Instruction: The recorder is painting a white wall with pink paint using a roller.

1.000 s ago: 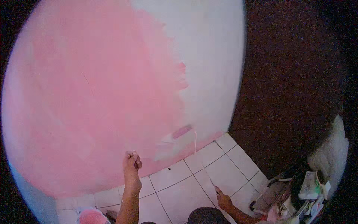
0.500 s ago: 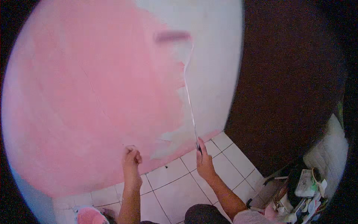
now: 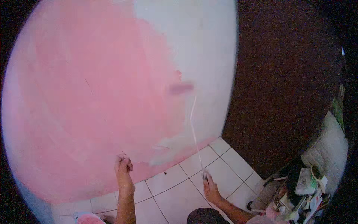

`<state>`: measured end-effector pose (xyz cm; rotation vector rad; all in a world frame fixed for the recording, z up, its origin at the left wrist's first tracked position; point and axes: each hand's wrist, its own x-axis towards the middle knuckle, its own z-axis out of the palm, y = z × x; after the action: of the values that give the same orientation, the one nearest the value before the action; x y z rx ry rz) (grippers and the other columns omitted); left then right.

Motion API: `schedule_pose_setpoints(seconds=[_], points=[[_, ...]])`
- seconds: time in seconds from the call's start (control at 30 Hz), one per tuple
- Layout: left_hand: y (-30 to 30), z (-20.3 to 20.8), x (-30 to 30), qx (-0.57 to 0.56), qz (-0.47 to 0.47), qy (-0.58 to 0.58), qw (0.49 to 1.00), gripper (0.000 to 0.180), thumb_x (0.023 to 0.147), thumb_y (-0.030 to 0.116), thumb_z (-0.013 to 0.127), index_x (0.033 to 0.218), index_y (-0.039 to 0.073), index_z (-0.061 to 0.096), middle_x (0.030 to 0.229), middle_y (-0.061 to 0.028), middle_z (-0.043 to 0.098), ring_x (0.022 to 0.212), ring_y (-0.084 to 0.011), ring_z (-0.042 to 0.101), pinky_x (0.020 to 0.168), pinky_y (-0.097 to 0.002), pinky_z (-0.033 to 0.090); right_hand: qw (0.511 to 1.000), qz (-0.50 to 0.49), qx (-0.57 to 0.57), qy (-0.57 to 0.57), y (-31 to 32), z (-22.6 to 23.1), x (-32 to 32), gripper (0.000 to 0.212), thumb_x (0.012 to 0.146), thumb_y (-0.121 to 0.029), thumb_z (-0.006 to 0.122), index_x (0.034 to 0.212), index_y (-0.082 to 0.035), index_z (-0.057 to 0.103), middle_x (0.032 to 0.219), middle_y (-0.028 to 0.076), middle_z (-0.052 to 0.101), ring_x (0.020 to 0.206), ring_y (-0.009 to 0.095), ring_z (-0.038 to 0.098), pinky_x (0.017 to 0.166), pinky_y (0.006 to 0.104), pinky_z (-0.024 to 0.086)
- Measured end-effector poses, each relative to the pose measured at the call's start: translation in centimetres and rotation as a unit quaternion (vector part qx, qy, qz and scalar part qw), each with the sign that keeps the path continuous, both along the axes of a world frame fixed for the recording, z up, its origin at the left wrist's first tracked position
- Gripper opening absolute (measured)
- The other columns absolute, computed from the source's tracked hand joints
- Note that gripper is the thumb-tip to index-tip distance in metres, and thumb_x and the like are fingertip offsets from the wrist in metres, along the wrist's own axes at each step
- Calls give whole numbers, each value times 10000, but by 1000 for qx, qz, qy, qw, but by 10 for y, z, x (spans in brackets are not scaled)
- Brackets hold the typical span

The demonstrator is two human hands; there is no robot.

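Note:
My right hand (image 3: 211,186) is wrapped round the handle of a long-stemmed paint roller (image 3: 194,128). Its roller head (image 3: 181,88), smeared by motion, lies against the wall where pink paint meets the bare white. Pink covers most of the wall (image 3: 97,89) to the left, with an uneven edge; a white strip (image 3: 205,56) runs down its right side. My left hand (image 3: 123,163) is raised close to the lower wall, its fingers curled in; whether anything is in them I cannot make out.
White floor tiles (image 3: 175,198) meet the wall's lower edge. At the lower left sits a container of pink paint (image 3: 89,218). A dark brown panel (image 3: 279,82) stands right of the wall. Cluttered small items (image 3: 305,190) are heaped at the lower right. My knee (image 3: 205,216) shows below.
The roller head has come down the wall and slightly right. My right hand has dropped lower, nearer to me. My left hand has shifted slightly down and left, fingers still curled.

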<state>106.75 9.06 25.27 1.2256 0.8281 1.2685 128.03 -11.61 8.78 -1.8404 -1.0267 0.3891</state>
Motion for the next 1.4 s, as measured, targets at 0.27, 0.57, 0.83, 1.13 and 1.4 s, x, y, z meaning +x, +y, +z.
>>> schedule_pose_setpoints(seconds=[0.27, 0.57, 0.83, 1.13, 1.4], points=[[-23, -13, 1, -34, -37, -25, 998, 72, 844, 145, 475, 795, 98, 451, 656, 20, 365, 597, -81, 331, 556, -230, 278, 985, -49, 145, -83, 76, 69, 81, 350, 926, -266, 397, 1104, 29, 460, 719, 256, 551, 662, 388, 566, 640, 436, 456], [-17, -31, -30, -58, -5, 39, 998, 79, 845, 153, 485, 793, 104, 451, 644, 20, 369, 565, -79, 331, 531, -232, 279, 942, -78, -317, -83, -114, -145, 62, 416, 904, -373, 398, 975, 26, 491, 789, 270, 586, 754, 435, 576, 681, 507, 465], [-18, -26, 4, -47, -41, 9, 998, 102, 845, 175, 491, 786, 106, 443, 639, 22, 368, 574, -81, 334, 537, -231, 277, 928, -66, -293, -219, -128, -76, 76, 335, 902, -317, 439, 982, -3, 525, 649, 206, 592, 592, 358, 600, 543, 469, 484], [-45, -19, 24, -48, -127, -8, 991, 79, 842, 158, 476, 821, 86, 453, 646, 14, 385, 582, -88, 343, 543, -228, 282, 978, -86, 49, -183, 44, 99, 101, 380, 916, -314, 418, 1008, 42, 515, 783, 277, 575, 741, 434, 567, 645, 492, 453], [-44, -25, -14, -56, -44, 10, 997, 95, 836, 179, 482, 809, 92, 454, 645, 17, 391, 572, -85, 347, 530, -232, 285, 964, -62, -214, -144, -69, -58, 47, 322, 911, -275, 409, 1041, 3, 506, 896, 269, 551, 734, 429, 574, 679, 486, 469]])
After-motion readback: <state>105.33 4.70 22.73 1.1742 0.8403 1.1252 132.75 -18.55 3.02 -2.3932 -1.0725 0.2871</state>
